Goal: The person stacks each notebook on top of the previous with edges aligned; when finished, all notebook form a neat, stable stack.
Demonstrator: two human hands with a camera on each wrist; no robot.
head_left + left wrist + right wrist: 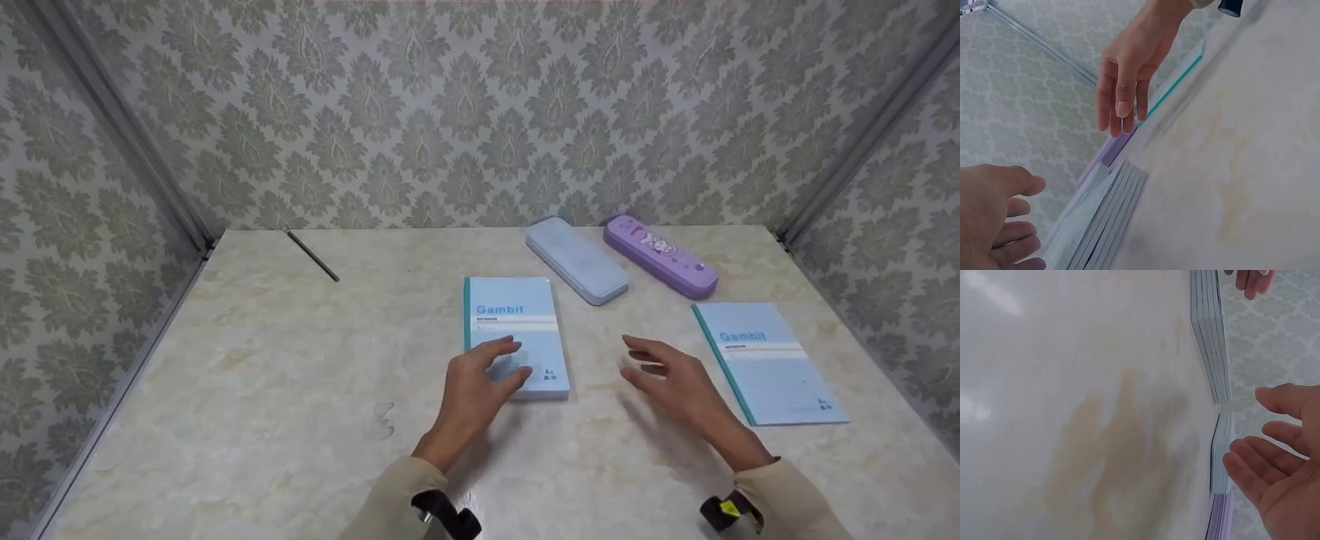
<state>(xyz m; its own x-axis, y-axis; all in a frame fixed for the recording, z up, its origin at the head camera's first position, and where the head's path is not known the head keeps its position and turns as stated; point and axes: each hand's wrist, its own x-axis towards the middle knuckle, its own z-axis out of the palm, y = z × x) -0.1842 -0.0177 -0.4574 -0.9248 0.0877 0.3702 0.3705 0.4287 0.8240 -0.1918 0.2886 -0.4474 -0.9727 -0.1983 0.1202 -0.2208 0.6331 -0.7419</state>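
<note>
Several light-blue "Gambit" notebooks with teal spines lie in a stack (514, 296); their layered edges (1111, 216) show in the left wrist view. My left hand (474, 384) hovers over the near-left part of the stack, thumb and fingers apart with nothing between them. To the right of the stack my right hand (675, 381) is raised above the table, fingers slightly bent and holding nothing. A separate notebook (772, 375) of the same kind lies on the table just right of that hand.
Behind the notebooks lie a pale blue pencil case (577, 259) and a purple pencil case (660, 255) with a cartoon print. A thin dark pencil (313, 256) rests at the far left of the marbled table (247, 390). Patterned walls (420, 112) enclose the back and sides.
</note>
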